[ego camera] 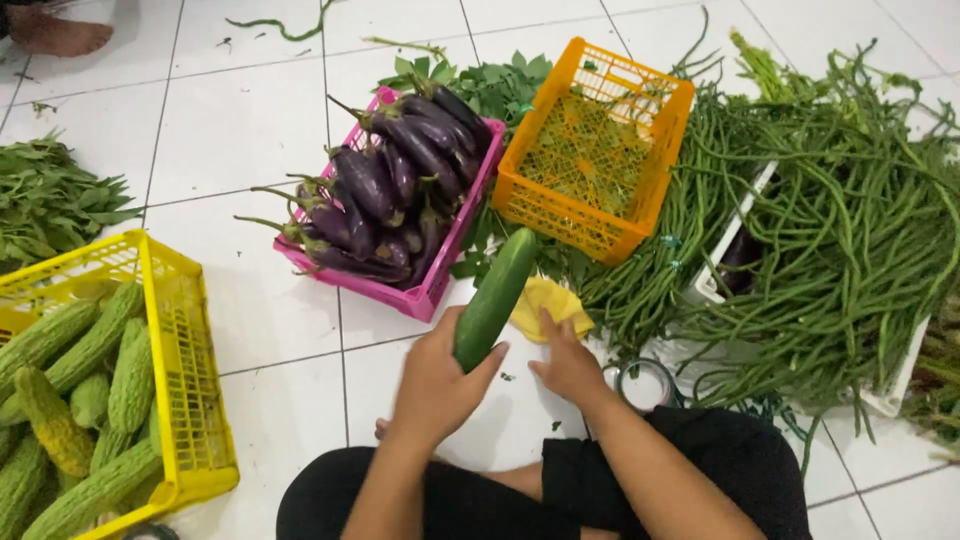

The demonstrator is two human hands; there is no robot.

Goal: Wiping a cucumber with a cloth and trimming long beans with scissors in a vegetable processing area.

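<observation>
Black-clad knees (690,480) fill the bottom of the frame, on a white tiled floor (250,130). Just above them, at centre, the left hand (435,385) has its grip wrapped around the lower end of a cucumber (495,295), which slants up to the right, its free end pointing between two crates. The right hand (568,362) presses a yellow cloth (550,300) with fingers mostly flat; the cloth lies just right of the cucumber, touching or nearly so.

Above the cucumber sits a pink crate (425,295) heaped with purple eggplants (390,190); beside it, upper centre, an orange crate (590,150) tilts, with leafy greens (495,85) behind. Long beans (830,220) sprawl across the right side over a white tray (715,265). A tape roll (645,383) lies near the right wrist. At lower left, a yellow crate (180,350) holds bitter gourds (90,390); more greens (45,200) lie above it. A bare foot (55,30) shows at upper left.
</observation>
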